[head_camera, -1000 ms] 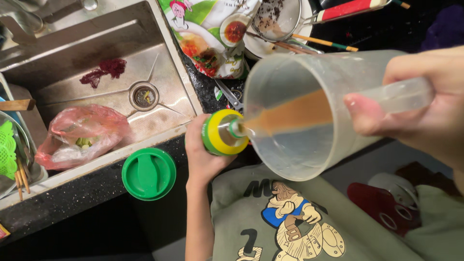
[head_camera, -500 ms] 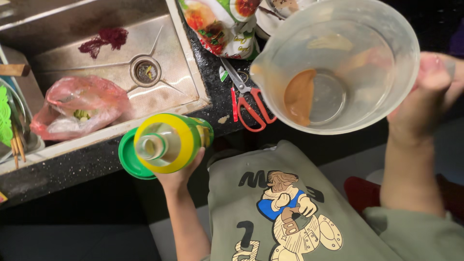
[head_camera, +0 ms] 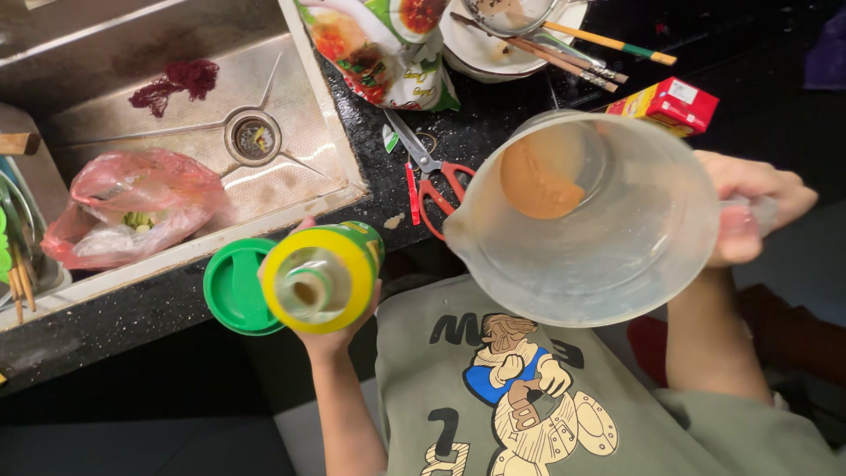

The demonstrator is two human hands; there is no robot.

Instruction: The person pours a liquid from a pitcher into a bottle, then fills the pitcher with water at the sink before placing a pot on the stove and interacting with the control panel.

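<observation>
Head camera, looking down past a grey-green printed shirt at a dark counter edge. The left hand (head_camera: 330, 330) is wrapped around a yellow bottle (head_camera: 319, 278), held upright at the counter's front edge with its open mouth facing the camera; no cap is on it. Just left of that hand, touching the bottle's outline, a round green lid (head_camera: 232, 286) lies flat on the counter. The right hand (head_camera: 749, 207) grips the handle of a clear plastic jug (head_camera: 586, 220), held level off to the right, its spout pointing toward the bottle but apart from it. A small pool of brown liquid (head_camera: 539, 181) sits at the jug's bottom.

Beyond both hands lie red-handled scissors (head_camera: 427, 181), a food packet (head_camera: 383, 48), a small red box (head_camera: 670, 101), and a plate with chopsticks (head_camera: 564, 40). Far left of the left hand is a steel sink (head_camera: 106, 123) holding a pink plastic bag (head_camera: 132, 207).

This looks like a pause in pouring from jug to bottle. Emptying the rest would call for bringing the spout back over the narrow mouth and tipping slowly.
</observation>
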